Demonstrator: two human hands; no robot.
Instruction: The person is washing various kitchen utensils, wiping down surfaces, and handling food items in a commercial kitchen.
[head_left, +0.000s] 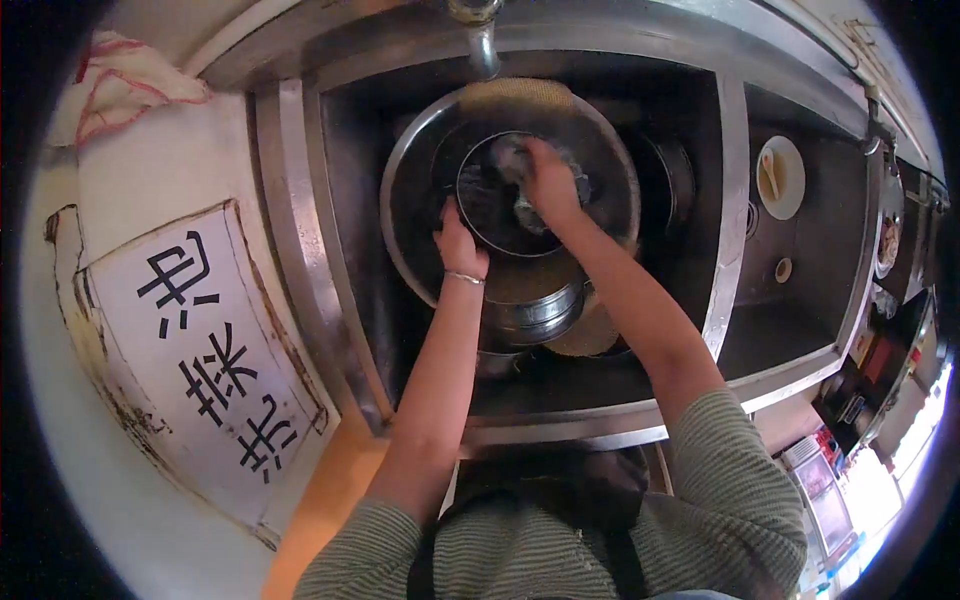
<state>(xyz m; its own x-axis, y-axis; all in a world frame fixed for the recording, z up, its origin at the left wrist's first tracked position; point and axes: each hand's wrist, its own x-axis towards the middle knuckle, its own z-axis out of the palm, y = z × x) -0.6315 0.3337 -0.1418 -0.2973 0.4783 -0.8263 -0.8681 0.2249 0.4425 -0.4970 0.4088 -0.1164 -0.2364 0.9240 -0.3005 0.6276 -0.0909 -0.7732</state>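
Observation:
Before me a large round metal basin (392, 161) sits in a stainless steel sink. A smaller round metal vessel with a thin bright rim (517, 254) is inside the basin. My left hand (461, 241) holds this vessel at its left side; the fingertips are partly hidden. Over the vessel's inside, my right hand (551, 182) grips a greyish, blurred scrubber (511, 156), perhaps of steel wire. Pale glints or suds show below that hand. Near my left wrist lies a shiny metal steamer ring (536, 313).
A faucet (484, 54) hangs over the basin's far edge. Woven mats (517, 93) lie at the far rim and beside the ring. The right-hand sink holds a white bowl (789, 196) with a spoon and a small cup (783, 270). A cloth (139, 86) lies at left.

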